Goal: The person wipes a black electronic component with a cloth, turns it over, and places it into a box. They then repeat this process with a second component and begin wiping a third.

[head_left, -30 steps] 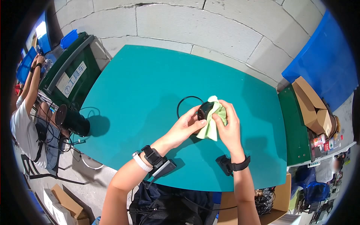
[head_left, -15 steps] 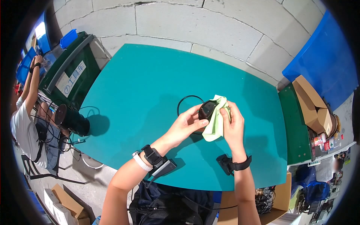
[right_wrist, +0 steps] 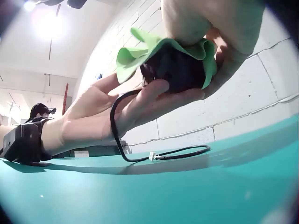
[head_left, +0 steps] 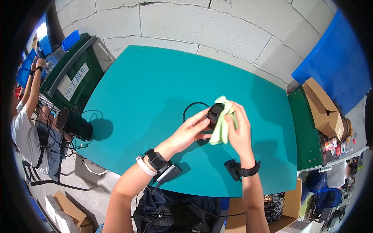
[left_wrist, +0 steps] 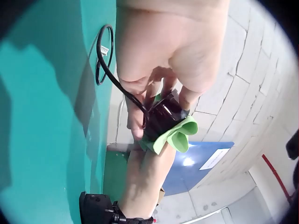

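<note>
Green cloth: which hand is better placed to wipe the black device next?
Probably the right hand: it grips the cloth against the black device, which the left hand holds.

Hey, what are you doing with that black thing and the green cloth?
A person is holding a shiny black object in their left hand, up above the green table. Their right hand grips a light green cloth against it, so it looks like it might be getting a wipe. A black cable hangs from the object, with a small white plug on it. Right now the cloth covers part of the object.
</note>
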The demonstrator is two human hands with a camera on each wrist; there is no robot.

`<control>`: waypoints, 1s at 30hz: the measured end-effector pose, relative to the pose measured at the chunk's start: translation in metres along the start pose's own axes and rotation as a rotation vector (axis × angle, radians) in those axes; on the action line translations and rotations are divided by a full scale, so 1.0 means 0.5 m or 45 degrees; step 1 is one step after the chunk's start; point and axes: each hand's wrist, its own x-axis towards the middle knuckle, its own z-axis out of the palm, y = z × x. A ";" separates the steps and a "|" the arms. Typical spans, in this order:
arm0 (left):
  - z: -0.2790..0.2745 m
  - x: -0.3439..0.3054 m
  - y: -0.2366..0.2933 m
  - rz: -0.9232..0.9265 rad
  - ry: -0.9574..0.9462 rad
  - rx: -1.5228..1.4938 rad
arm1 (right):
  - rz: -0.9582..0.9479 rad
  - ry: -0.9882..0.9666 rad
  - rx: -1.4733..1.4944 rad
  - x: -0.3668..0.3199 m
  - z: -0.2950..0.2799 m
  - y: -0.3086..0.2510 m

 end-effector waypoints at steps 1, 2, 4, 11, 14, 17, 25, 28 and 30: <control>-0.002 0.002 -0.002 0.037 0.044 -0.054 | -0.204 -0.011 -0.094 0.000 0.003 -0.003; -0.004 0.007 -0.008 0.132 0.005 -0.039 | -0.135 -0.102 -0.083 -0.004 0.002 0.000; 0.005 0.005 0.000 0.119 0.018 -0.074 | -0.142 -0.111 -0.075 -0.007 0.004 -0.022; 0.005 -0.001 0.016 0.127 -0.026 -0.064 | -0.153 -0.048 -0.250 -0.010 0.011 -0.011; 0.000 -0.001 0.021 0.159 -0.001 0.098 | -0.176 -0.044 -0.278 -0.012 0.013 -0.012; -0.003 0.002 0.017 0.238 0.033 0.231 | -0.197 -0.035 -0.242 -0.013 0.016 -0.012; -0.020 0.007 0.006 0.275 0.088 0.538 | -0.035 -0.035 -0.154 -0.015 0.013 -0.021; -0.019 0.006 0.005 0.260 0.087 0.534 | 0.003 -0.021 -0.083 -0.015 0.009 -0.016; -0.016 0.005 0.005 0.266 0.080 0.532 | 0.063 -0.028 0.015 -0.014 0.002 -0.006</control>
